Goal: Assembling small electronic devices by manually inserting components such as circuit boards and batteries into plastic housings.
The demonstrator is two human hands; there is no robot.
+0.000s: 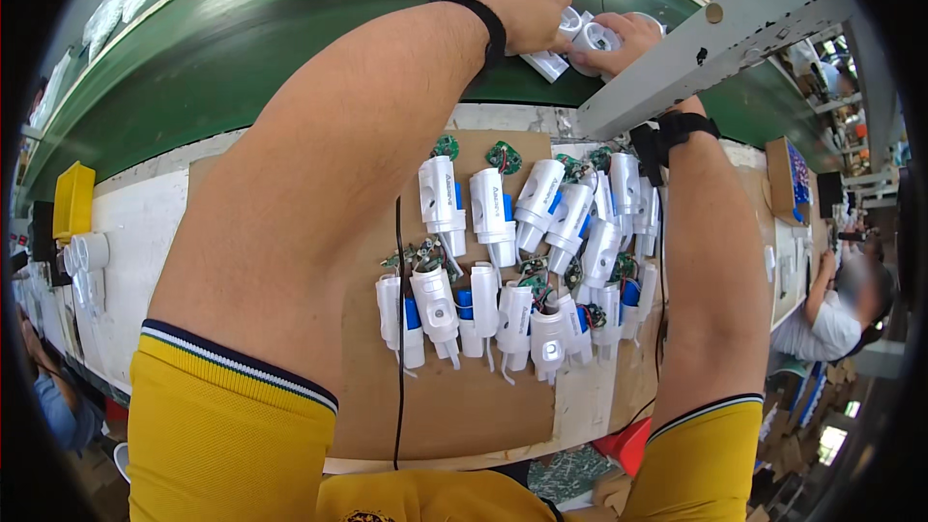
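Both my arms reach over the work board to the green conveyor belt [377,29] at the far side. My left hand [522,14] is closed at the edge of a white plastic housing [546,65], its fingertips partly hidden. Close beside it, my right hand [628,42] grips a white round plastic housing [595,39] with an open end. On the brown board [464,425] lie two rows of white device housings [435,309], with green circuit boards [504,157], wires and blue cells [555,203] attached to several of them.
A grey metal post [715,34] slants beside my right hand. Black cables [399,377] cross the board. At left are a yellow bin [73,201] and white round parts [92,251]; at right, a cardboard box [788,181]. Another person [831,314] sits farther right.
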